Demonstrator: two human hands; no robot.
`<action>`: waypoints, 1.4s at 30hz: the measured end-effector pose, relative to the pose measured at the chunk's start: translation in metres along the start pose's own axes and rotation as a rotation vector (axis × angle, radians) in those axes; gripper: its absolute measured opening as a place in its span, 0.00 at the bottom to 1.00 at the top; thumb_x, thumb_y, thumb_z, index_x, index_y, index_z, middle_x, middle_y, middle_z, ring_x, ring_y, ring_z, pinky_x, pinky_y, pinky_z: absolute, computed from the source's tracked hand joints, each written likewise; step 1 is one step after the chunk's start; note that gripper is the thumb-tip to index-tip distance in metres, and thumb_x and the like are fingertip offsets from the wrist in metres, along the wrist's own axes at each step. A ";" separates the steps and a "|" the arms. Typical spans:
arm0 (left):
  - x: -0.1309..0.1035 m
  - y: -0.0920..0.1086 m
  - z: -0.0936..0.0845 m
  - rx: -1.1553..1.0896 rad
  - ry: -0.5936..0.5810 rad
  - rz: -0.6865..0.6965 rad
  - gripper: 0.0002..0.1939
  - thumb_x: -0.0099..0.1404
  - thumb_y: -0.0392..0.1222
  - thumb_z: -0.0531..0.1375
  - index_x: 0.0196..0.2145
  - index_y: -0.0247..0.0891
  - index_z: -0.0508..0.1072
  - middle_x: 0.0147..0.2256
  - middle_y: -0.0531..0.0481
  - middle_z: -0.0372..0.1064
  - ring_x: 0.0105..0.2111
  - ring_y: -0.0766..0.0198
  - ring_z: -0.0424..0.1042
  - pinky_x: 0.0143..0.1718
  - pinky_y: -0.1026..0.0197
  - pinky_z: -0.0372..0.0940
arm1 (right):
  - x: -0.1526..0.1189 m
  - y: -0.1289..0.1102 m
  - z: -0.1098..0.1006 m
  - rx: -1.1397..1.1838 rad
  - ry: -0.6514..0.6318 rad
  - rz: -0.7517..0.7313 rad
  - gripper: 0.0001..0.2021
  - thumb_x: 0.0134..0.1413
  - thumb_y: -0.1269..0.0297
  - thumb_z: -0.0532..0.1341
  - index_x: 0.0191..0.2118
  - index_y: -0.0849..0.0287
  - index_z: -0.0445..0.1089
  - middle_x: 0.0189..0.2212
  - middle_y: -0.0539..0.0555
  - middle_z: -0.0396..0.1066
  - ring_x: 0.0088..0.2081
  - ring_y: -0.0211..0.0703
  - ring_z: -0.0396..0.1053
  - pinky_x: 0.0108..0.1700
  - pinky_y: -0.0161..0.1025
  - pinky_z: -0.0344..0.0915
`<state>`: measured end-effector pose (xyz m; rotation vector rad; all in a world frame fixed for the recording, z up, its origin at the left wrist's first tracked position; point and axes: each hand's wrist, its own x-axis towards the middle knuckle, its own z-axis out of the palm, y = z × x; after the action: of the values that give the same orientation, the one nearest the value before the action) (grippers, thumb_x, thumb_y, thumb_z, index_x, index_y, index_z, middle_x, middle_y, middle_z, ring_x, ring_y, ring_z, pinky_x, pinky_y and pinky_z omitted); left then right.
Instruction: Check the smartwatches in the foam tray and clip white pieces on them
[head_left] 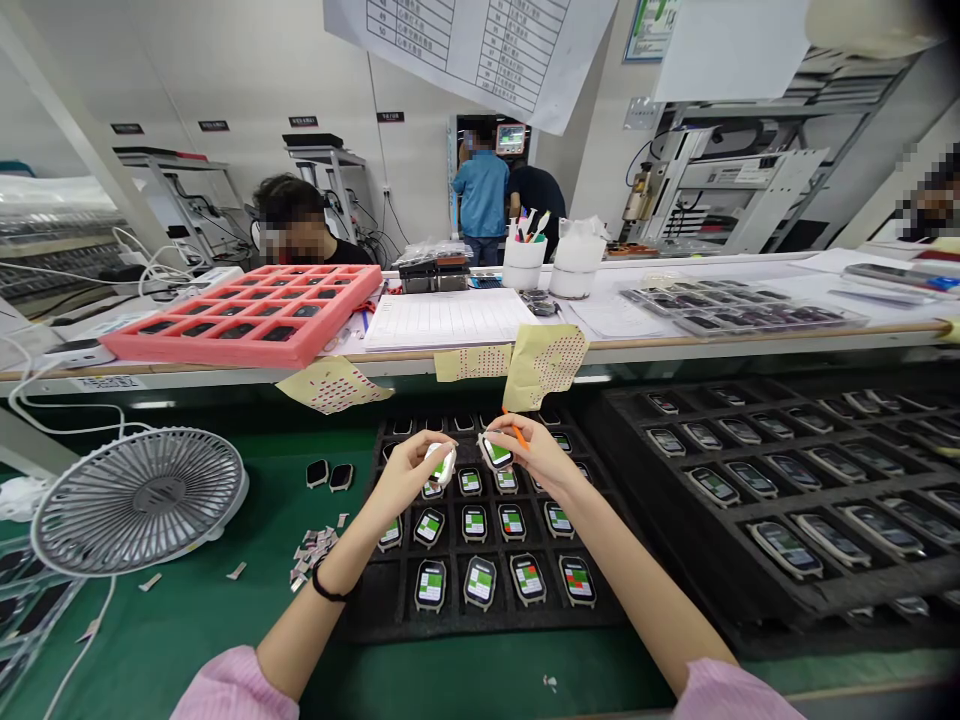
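Over the black foam tray (525, 622), my left hand (409, 467) grips a smartwatch case (441, 466) with a lit screen, fingers closed at its edge. My right hand (534, 452) pinches another lit smartwatch case (497, 453) and also has a thin orange stick (519, 436) between its fingers. Both watches are held just above the tray, a short gap apart. Beneath them, rows of watch cases sit in the tray's compartments; their screens show green and white blocks, a few with red, such as the front right watch (578, 580).
A white fan (142, 500) stands at the left, near two dark watches (328, 474) and a pile of small strips (313, 550). More filled black trays (720, 550) lie at the right. On the shelf are a pink foam tray (300, 345) and paper sheets (450, 318). People are behind.
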<state>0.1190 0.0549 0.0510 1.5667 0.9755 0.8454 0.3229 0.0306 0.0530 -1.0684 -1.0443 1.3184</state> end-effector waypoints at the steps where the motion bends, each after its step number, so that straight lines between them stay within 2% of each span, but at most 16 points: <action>1: 0.000 0.000 0.000 0.002 -0.001 0.000 0.19 0.60 0.56 0.59 0.37 0.36 0.72 0.30 0.50 0.68 0.26 0.67 0.64 0.21 0.67 0.63 | 0.000 0.000 0.000 -0.001 0.000 0.003 0.16 0.35 0.56 0.73 0.29 0.58 0.71 0.22 0.46 0.65 0.21 0.32 0.61 0.18 0.31 0.59; 4: 0.000 0.002 0.001 0.018 -0.029 0.003 0.19 0.60 0.56 0.59 0.37 0.36 0.72 0.31 0.50 0.68 0.27 0.67 0.64 0.23 0.67 0.63 | 0.000 0.000 0.000 -0.019 -0.001 0.011 0.16 0.33 0.58 0.73 0.29 0.59 0.71 0.23 0.46 0.65 0.21 0.32 0.62 0.18 0.30 0.59; 10: -0.001 0.001 0.001 -0.012 -0.127 0.072 0.22 0.58 0.50 0.63 0.47 0.37 0.67 0.44 0.44 0.70 0.39 0.60 0.70 0.39 0.59 0.68 | -0.001 0.000 -0.001 -0.023 -0.048 -0.003 0.19 0.29 0.65 0.75 0.32 0.58 0.71 0.28 0.48 0.70 0.25 0.34 0.65 0.22 0.30 0.63; 16: -0.001 -0.001 -0.001 -0.053 -0.151 0.103 0.27 0.59 0.46 0.63 0.54 0.37 0.62 0.50 0.42 0.68 0.44 0.58 0.70 0.46 0.56 0.65 | 0.003 0.005 -0.006 0.020 -0.138 -0.028 0.21 0.32 0.69 0.74 0.39 0.56 0.72 0.34 0.50 0.72 0.31 0.37 0.69 0.30 0.34 0.70; 19: 0.000 -0.001 -0.003 -0.093 -0.156 0.092 0.30 0.62 0.46 0.60 0.60 0.38 0.58 0.51 0.42 0.66 0.41 0.60 0.71 0.42 0.58 0.66 | 0.004 0.007 -0.010 0.040 -0.167 -0.037 0.21 0.36 0.68 0.72 0.42 0.56 0.73 0.39 0.52 0.72 0.35 0.39 0.70 0.35 0.38 0.72; 22: 0.000 0.000 -0.007 -0.074 -0.139 0.082 0.33 0.63 0.46 0.58 0.63 0.40 0.54 0.48 0.43 0.68 0.38 0.62 0.70 0.34 0.62 0.64 | 0.003 0.005 -0.012 0.058 -0.196 -0.042 0.21 0.40 0.66 0.71 0.45 0.55 0.73 0.42 0.54 0.72 0.37 0.40 0.70 0.40 0.41 0.72; 26: -0.002 0.003 -0.008 -0.056 -0.109 0.070 0.32 0.64 0.47 0.57 0.63 0.41 0.55 0.41 0.47 0.68 0.33 0.65 0.67 0.31 0.63 0.61 | 0.002 0.002 -0.013 0.088 -0.215 -0.045 0.21 0.42 0.65 0.70 0.46 0.54 0.73 0.42 0.53 0.71 0.39 0.40 0.69 0.42 0.41 0.72; 29: -0.004 0.008 -0.006 -0.058 -0.078 0.053 0.30 0.64 0.50 0.57 0.61 0.39 0.58 0.38 0.47 0.68 0.31 0.66 0.66 0.28 0.64 0.59 | 0.001 0.002 -0.011 0.074 -0.162 -0.041 0.20 0.40 0.65 0.71 0.44 0.55 0.74 0.40 0.52 0.70 0.37 0.39 0.69 0.40 0.40 0.72; 37: -0.005 0.013 0.000 -0.085 -0.068 0.041 0.28 0.62 0.53 0.59 0.56 0.39 0.64 0.39 0.47 0.68 0.26 0.70 0.63 0.22 0.67 0.52 | 0.001 0.007 -0.001 0.058 -0.013 -0.020 0.16 0.38 0.58 0.72 0.34 0.58 0.74 0.27 0.49 0.69 0.26 0.35 0.68 0.24 0.32 0.66; 42: -0.005 0.011 0.001 -0.093 -0.064 0.043 0.29 0.60 0.55 0.60 0.55 0.38 0.65 0.36 0.49 0.67 0.25 0.70 0.60 0.21 0.67 0.52 | 0.001 0.007 -0.001 0.056 0.010 -0.017 0.16 0.37 0.57 0.72 0.32 0.59 0.73 0.26 0.48 0.69 0.24 0.35 0.68 0.22 0.32 0.64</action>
<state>0.1199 0.0489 0.0613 1.5304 0.8476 0.8535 0.3225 0.0316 0.0463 -1.0213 -1.0013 1.3198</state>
